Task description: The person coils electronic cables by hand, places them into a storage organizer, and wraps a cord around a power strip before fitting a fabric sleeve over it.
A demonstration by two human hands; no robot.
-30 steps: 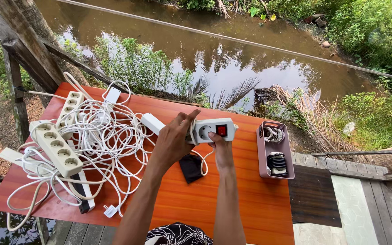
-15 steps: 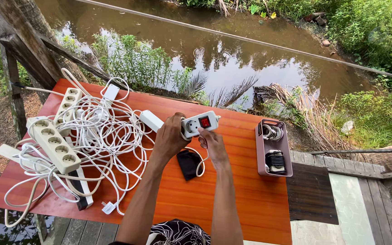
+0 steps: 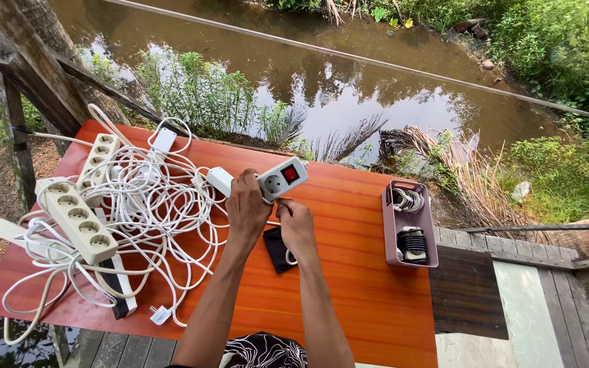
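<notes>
Outdoor work spot on a plank deck (image 3: 124, 344) at the water's edge, your orange table (image 3: 356, 286) under your hands, a muddy brown stream (image 3: 349, 75) beyond them, green brush on its banks, rough wooden posts (image 3: 15, 75) to your left.

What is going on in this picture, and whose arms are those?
The arms belong to a person wearing a camera on their head, so you look down just as they do. Their left hand grips a white power strip with a red switch, lifted above an orange table. Their right hand is just below it, pinching the strip's white cord. Under the hands lies a small black pouch. To the left sits a big tangle of white cords with more power strips, one showing a row of round sockets. To the right stands a pink tray holding coiled cables. Behind the table is brown water and green plants.
</notes>
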